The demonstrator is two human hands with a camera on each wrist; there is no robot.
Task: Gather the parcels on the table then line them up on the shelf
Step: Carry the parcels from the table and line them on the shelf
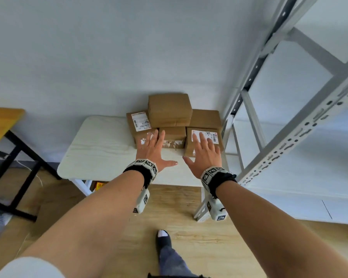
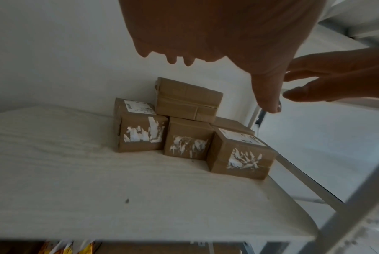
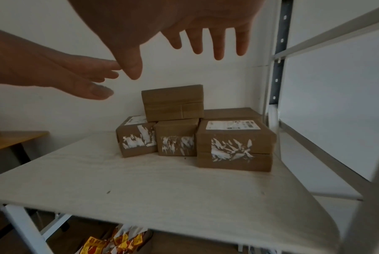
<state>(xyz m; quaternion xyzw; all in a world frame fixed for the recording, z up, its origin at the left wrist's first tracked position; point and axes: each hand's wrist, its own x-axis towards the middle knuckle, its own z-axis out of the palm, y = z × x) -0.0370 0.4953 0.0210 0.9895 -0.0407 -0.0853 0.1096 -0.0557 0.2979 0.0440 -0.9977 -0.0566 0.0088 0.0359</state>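
Opening reach of the gathering step. Nearest the viewer, both forearms extend over the front edge of the white table (image 1: 100, 149); the left hand (image 1: 154, 151) and the right hand (image 1: 204, 153) are spread flat, fingers straight and apart, grasping nothing, and the wrist views show them hovering above the tabletop short of the parcels. Beyond the fingertips, five brown parcels sit clustered at the table's far right corner against the wall: a left parcel (image 3: 137, 137) and a right parcel (image 3: 235, 146), each with a white label on top, a middle parcel (image 3: 176, 139) between them, a back parcel (image 3: 232, 113) behind the right one, and a top parcel (image 3: 173, 103) resting on the group. None has yet been lifted, so the task appears to be at its start. The next move likely calls for closing both palms on the sides of the cluster or taking the top parcel first, since it could slide off. The grey metal shelf (image 1: 301, 129) stands just beside the table on the right; its boards are only partly in frame. The back parcel is largely hidden, label text is unreadable, and yellow packets (image 3: 116, 240) under the table are cut off.
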